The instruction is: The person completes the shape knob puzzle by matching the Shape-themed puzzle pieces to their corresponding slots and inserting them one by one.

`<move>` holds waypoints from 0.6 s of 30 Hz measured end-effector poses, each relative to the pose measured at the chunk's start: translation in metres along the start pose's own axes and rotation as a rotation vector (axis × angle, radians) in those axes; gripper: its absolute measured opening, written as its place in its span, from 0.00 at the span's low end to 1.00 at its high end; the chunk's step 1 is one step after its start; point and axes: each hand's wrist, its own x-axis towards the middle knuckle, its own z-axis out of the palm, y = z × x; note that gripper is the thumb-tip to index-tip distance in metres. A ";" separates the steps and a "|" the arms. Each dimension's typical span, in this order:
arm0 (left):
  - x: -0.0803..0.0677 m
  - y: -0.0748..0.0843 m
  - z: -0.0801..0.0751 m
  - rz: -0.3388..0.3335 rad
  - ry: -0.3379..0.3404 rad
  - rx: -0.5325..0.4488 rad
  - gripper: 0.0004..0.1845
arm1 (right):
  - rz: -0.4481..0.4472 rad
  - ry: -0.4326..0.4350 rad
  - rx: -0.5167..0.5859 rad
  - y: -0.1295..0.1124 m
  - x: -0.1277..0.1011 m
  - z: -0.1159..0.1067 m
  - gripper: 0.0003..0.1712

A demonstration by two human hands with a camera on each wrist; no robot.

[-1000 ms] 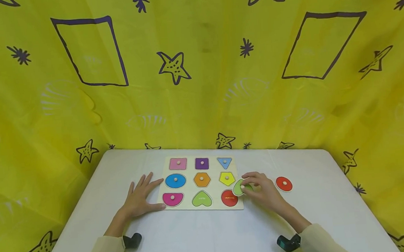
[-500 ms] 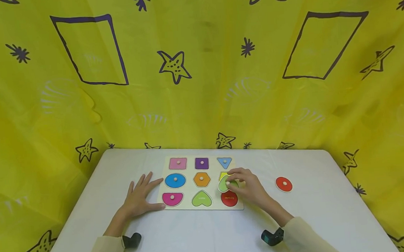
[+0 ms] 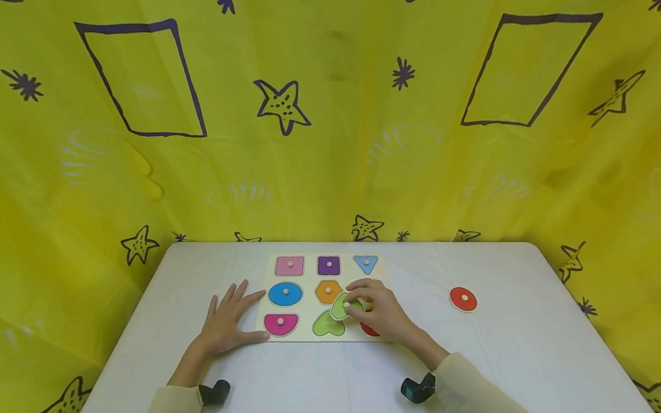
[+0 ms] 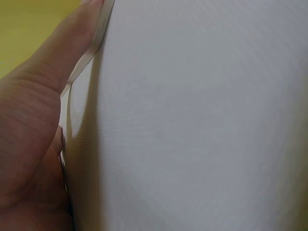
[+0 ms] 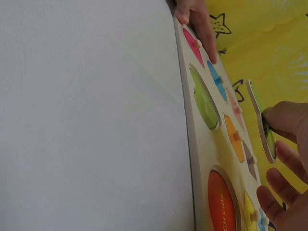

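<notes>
A cream puzzle board (image 3: 311, 336) with knobbed shapes lies on the table. My right hand (image 3: 379, 308) pinches the knob of a green heart puzzle piece (image 3: 340, 306). The right wrist view shows that heart piece (image 5: 262, 122) raised above the board. Just left of it is the heart-shaped recess (image 3: 327, 324), green inside. The red circle recess (image 5: 221, 202), printed "Circular", is partly under my right hand in the head view. My left hand (image 3: 226, 322) spreads at the board's left edge, thumb and index fingertip against it.
A red circle piece (image 3: 463, 299) with a knob lies on the white table (image 3: 331, 385), right of the board. Pink, purple, blue, orange and magenta pieces sit in their recesses. A yellow patterned curtain (image 3: 333, 168) hangs behind.
My right hand has carried the green heart piece leftward, from the board's right edge across to beside the heart recess. The left hand holds its place.
</notes>
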 end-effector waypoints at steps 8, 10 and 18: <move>0.001 -0.003 0.001 -0.004 -0.007 0.003 0.51 | 0.039 -0.019 0.024 -0.005 0.005 0.024 0.03; 0.001 -0.004 0.002 -0.005 -0.008 0.001 0.51 | 0.042 -0.023 0.028 -0.006 0.006 0.029 0.03; 0.003 -0.008 0.004 0.004 -0.005 -0.003 0.51 | 0.019 -0.013 0.001 -0.005 0.005 0.043 0.03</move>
